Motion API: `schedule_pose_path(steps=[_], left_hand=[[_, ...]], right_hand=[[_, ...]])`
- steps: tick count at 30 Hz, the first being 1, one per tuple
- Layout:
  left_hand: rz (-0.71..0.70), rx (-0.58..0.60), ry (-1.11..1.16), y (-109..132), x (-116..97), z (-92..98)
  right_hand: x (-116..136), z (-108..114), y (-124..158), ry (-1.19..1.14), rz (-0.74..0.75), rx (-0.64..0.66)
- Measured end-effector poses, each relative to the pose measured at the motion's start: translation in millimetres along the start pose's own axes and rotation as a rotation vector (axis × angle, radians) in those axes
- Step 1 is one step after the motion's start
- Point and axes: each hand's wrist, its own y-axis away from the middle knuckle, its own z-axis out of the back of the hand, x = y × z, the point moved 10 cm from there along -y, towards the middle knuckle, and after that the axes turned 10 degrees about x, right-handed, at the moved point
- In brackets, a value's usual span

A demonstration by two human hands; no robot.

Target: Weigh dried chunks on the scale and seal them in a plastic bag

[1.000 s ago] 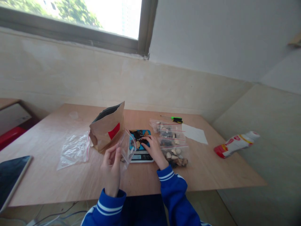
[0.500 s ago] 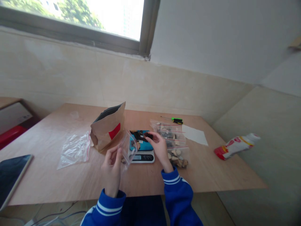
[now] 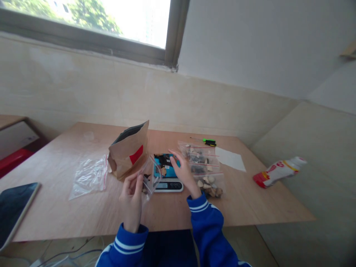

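Note:
My left hand [image 3: 132, 198] pinches the edge of a clear zip bag [image 3: 153, 180], which is held open and has a few dark and brown pieces inside. To its right my right hand [image 3: 184, 172] hovers over a white digital scale [image 3: 168, 186], fingers apart and nothing seen in them. On the scale sits a blue surface [image 3: 170, 172], perhaps a tray or packet, with dark and tan flat pieces [image 3: 164, 159] on it. The hand covers its right part. The scale's display is lit, but its digits are too small to read surely.
Behind my left hand stands an open brown paper bag [image 3: 126, 154]; a flat clear bag [image 3: 89, 176] lies left of it. Filled zip bags [image 3: 210, 183] lie right of the scale, near white paper [image 3: 230, 158], screwdrivers [image 3: 209, 142] and a tilted bottle [image 3: 278, 171]. A tablet [image 3: 16, 207] is far left.
The dark piece that was in my right hand is no longer there; its fingers have opened and risen slightly. A dark piece now shows at the zip bag's mouth. My left hand has hardly moved.

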Motion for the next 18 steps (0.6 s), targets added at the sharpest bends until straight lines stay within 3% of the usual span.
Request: schedule_pose_path(steps=[3, 7, 14, 18], left_hand=[[-0.001, 0.003, 0.009, 0, -1, -0.2], [0.005, 0.008, 0.004, 1, -2, -0.8], [-0.016, 0.014, -0.001, -1, -2, 0.8], [-0.004, 0.029, -0.002, 0, 2, -1.0]], right_hand=[[-40, -10, -3, 0.158, -0.073, 0.095], [-60, -19, -2, 0.230, -0.105, 0.173], [-56, -4, -1, 0.191, -0.113, 0.069], [-25, 12, 0, 0.093, -0.118, -0.018]])
